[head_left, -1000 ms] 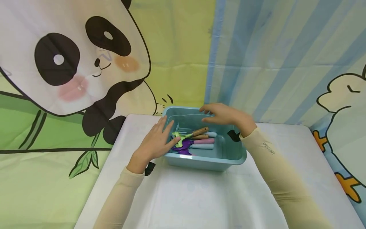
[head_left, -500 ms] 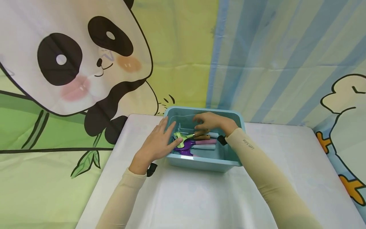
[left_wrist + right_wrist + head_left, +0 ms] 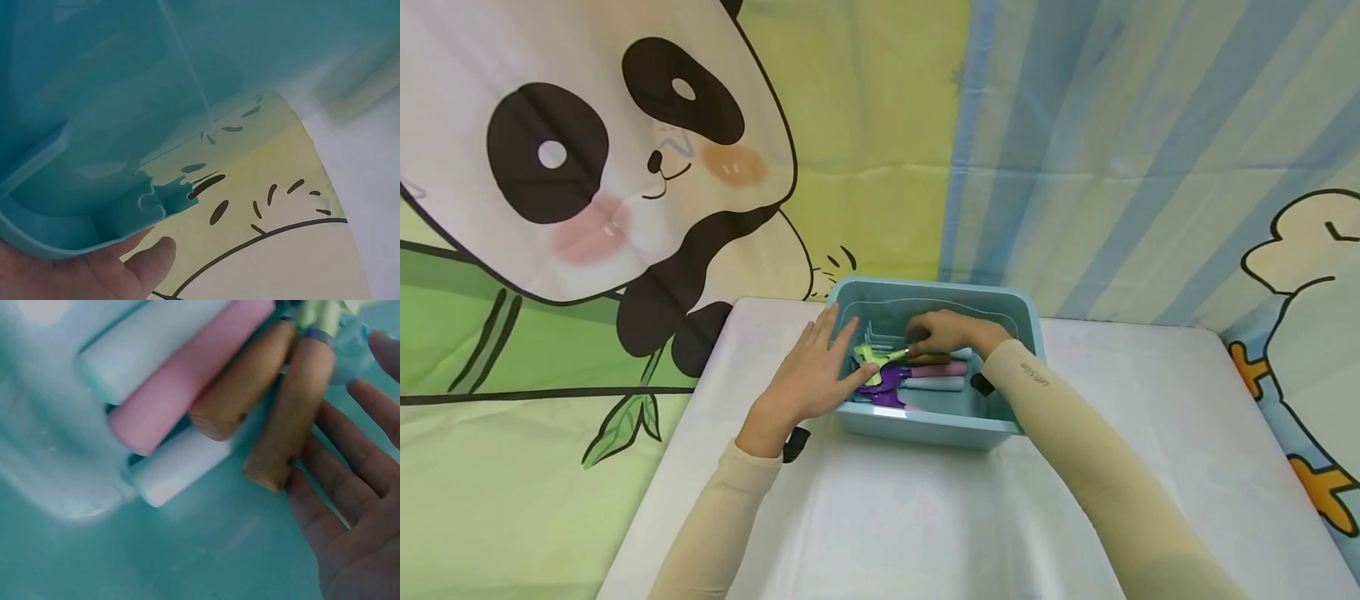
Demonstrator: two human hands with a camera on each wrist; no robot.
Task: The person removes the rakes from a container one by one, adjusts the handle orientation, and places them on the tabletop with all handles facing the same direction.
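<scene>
In the head view a blue plastic basin (image 3: 925,423) holds several handled tools. My left hand (image 3: 808,371) rests at its left rim with fingers straight and spread; the left wrist view shows fingers at the basin's edge. My right hand (image 3: 946,332) reaches inside, over the tools. In the right wrist view its fingertips (image 3: 303,487) are against the side of a brown wooden handle (image 3: 294,412), with the hand loosely open around it. That handle joins a light green tool head (image 3: 871,363). Beside it lie another brown handle (image 3: 244,387) and a pink handle (image 3: 187,378).
Pale blue handles (image 3: 934,384) and a purple tool head (image 3: 887,383) share the basin. Light blue tines (image 3: 876,336) stand near its left back corner. The basin stands on a white-covered table (image 3: 895,517) against a printed cloth backdrop (image 3: 880,125).
My right hand has moved left and down, from over the basin's back right part to the brown handle. The left hand has stayed at the left rim.
</scene>
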